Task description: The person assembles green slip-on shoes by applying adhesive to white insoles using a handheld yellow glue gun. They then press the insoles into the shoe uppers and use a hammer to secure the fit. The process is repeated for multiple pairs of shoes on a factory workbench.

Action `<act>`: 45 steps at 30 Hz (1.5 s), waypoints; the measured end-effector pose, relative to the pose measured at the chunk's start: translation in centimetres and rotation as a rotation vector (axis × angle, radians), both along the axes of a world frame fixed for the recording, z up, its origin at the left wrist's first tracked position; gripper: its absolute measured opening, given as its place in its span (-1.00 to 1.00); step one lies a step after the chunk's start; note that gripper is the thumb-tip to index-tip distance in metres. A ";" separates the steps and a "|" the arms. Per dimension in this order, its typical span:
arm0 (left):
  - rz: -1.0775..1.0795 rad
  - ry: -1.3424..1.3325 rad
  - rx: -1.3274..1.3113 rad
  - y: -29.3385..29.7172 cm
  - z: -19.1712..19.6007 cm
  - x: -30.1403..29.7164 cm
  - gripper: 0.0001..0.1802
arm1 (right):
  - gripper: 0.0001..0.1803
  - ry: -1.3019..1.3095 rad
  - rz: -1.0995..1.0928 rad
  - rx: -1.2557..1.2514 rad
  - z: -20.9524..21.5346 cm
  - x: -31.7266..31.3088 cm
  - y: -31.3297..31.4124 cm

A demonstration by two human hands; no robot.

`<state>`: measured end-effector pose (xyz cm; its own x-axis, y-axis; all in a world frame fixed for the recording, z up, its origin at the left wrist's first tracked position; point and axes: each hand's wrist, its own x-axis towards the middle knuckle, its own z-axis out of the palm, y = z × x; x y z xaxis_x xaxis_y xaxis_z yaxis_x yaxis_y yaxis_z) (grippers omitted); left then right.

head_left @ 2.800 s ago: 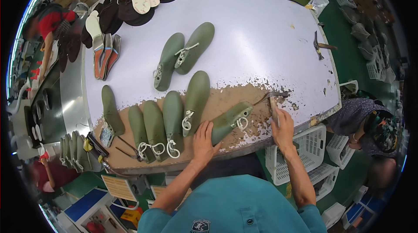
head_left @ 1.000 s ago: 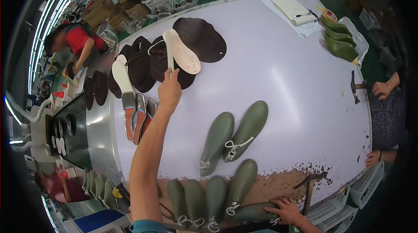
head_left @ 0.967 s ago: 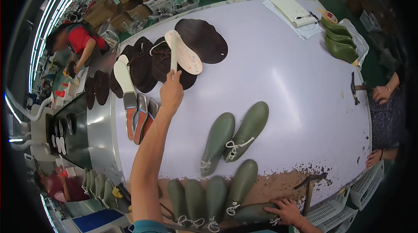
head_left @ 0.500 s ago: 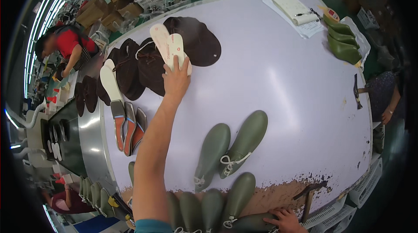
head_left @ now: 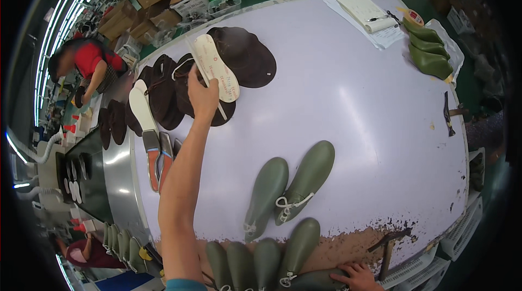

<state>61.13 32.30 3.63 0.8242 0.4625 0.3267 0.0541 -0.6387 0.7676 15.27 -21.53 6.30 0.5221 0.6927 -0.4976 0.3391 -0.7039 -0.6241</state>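
My left hand [head_left: 203,98] reaches out over the dark brown shoe uppers [head_left: 157,92] and pinches a pale insole [head_left: 222,110], which stands nearly edge-on. Right beside it, a second cream insole with red print [head_left: 220,68] lies over a brown upper [head_left: 244,54]. At the lower edge, my right hand [head_left: 357,277] rests with fingers spread on a green shoe last [head_left: 315,279]. Several more green lasts [head_left: 266,258] line the near edge, and a pair of lasts [head_left: 269,187] with white cords lies mid-table.
Left of my arm are a white insole [head_left: 142,109] and orange-grey pieces [head_left: 157,163]. A hammer [head_left: 387,247] lies at the near edge, another hammer [head_left: 449,114] at the right. Far right hold a notepad [head_left: 361,8] and green lasts [head_left: 427,54]. A co-worker in red [head_left: 89,62] stands beyond the left side.
The insole under my left hand has been lifted and turned on edge, uncovering more of the other one. My left hand has shifted slightly left; my right hand stays on the last.
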 end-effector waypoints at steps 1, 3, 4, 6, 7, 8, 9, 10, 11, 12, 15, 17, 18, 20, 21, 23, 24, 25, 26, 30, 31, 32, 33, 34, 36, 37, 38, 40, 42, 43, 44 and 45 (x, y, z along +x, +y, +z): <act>0.036 -0.008 -0.022 0.2 0.4 0.7 -0.24 | -0.04 0.008 -0.007 0.003 -0.1 0.0 0.0; 0.086 0.060 0.274 0.2 -0.1 2.7 -0.18 | -0.05 0.020 0.021 -0.020 -0.4 -0.2 -0.3; 0.111 0.097 0.423 0.2 -0.2 3.5 -0.15 | -0.06 0.028 0.038 -0.030 -0.6 -0.2 -0.4; 0.158 0.377 0.354 -1.6 -0.8 5.1 -0.04 | -0.08 0.044 -0.005 -0.002 -0.6 -0.3 -0.3; 0.185 0.515 0.316 -2.3 -1.4 5.6 0.03 | -0.08 0.049 -0.023 0.012 -0.6 -0.2 -0.3; 0.244 0.490 0.360 -2.6 -2.4 6.0 0.18 | -0.08 0.051 -0.018 0.012 -0.6 0.0 -0.3; 0.277 0.478 0.406 -2.6 -3.2 6.3 0.18 | -0.08 0.051 -0.015 0.010 -0.4 0.1 -0.2; 0.310 0.467 0.452 -2.5 -3.9 6.5 0.17 | -0.08 0.050 -0.010 0.009 -0.4 0.2 -0.3; 0.346 0.456 0.497 -2.4 -4.6 6.3 0.17 | -0.07 0.044 0.005 0.008 -0.6 0.1 -0.6; 0.333 0.450 0.554 -2.8 -4.4 6.5 0.11 | -0.07 0.032 0.005 0.011 -0.8 -0.2 -0.4; 0.128 0.585 0.535 -2.5 -2.7 6.1 0.01 | -0.05 0.018 -0.011 0.033 -1.3 -0.8 -0.6; 0.004 0.556 0.492 -0.2 -2.0 4.8 -0.02 | -0.05 0.003 -0.009 0.048 -1.2 -1.0 -0.6; -0.055 0.537 0.471 0.5 -1.4 3.9 -0.03 | -0.05 -0.009 -0.003 0.048 -1.0 -0.8 -0.6; -0.140 0.384 0.262 -0.5 -0.4 1.1 -0.08 | -0.05 -0.006 -0.012 0.040 -0.6 -0.6 -0.5; -0.180 0.306 0.161 -0.9 0.3 -1.2 -0.10 | -0.05 0.006 -0.015 0.041 -0.6 -0.6 -0.6; -0.390 0.024 0.145 -1.6 -0.1 -6.2 -0.19 | -0.05 0.023 -0.040 0.070 -0.6 -0.7 -0.5; -0.431 0.075 -0.067 -3.4 0.8 -8.7 -0.23 | -0.04 0.028 -0.078 0.089 -0.5 -0.9 -0.4; -0.475 0.130 -0.281 -5.8 2.4 -11.1 -0.27 | -0.04 0.032 -0.119 0.106 -0.3 -1.1 -0.3; -0.493 0.244 -0.615 -7.4 4.5 -14.1 -0.30 | -0.02 -0.001 -0.073 0.106 -0.1 -0.5 -0.5; -0.626 0.559 -1.204 -13.3 8.5 -20.5 -0.32 | -0.01 -0.024 -0.041 0.105 0.1 -0.6 -0.7; -0.638 0.609 -1.169 -14.7 7.9 -21.0 -0.32 | -0.01 -0.021 -0.024 0.069 0.1 -0.7 -0.8; -0.623 0.686 -1.026 -15.7 7.4 -20.9 -0.27 | 0.00 -0.018 -0.010 0.032 0.2 -0.5 -0.8; -0.612 0.613 -0.947 -15.7 6.9 -20.0 -0.27 | 0.00 -0.033 -0.010 0.023 0.4 -0.3 -0.8; -0.600 0.551 -0.867 -15.4 6.0 -18.6 -0.26 | 0.00 -0.040 -0.015 0.017 0.6 -0.4 -0.6; -0.549 0.414 -0.589 -13.8 3.9 -14.3 -0.19 | -0.01 -0.037 -0.037 0.017 1.0 -0.3 -0.3; -0.497 0.339 -0.390 -12.0 2.9 -11.7 -0.13 | -0.02 -0.034 -0.047 0.030 0.9 -0.4 -0.3; -0.422 0.331 -0.176 -10.2 1.8 -9.0 -0.06 | -0.03 -0.030 -0.055 0.041 0.6 -0.7 -0.4; -0.304 0.342 0.207 -7.6 0.8 -3.9 0.11 | -0.06 0.015 -0.061 0.040 0.7 -0.3 -0.4; -0.204 0.370 0.437 -6.6 -0.1 1.0 0.24 | -0.06 -0.025 -0.089 0.059 0.1 -0.9 -0.2; -0.144 0.377 0.503 -6.4 -0.6 3.5 0.27 | -0.06 -0.043 -0.103 0.063 -0.4 -1.4 -0.2; -0.090 0.297 0.382 -5.1 -1.6 6.4 0.28 | -0.09 -0.078 -0.014 0.007 -1.0 -1.7 -0.5; -0.022 0.224 0.264 -3.0 -2.6 8.7 0.29 | -0.10 -0.054 -0.008 0.003 -1.3 -1.4 -0.9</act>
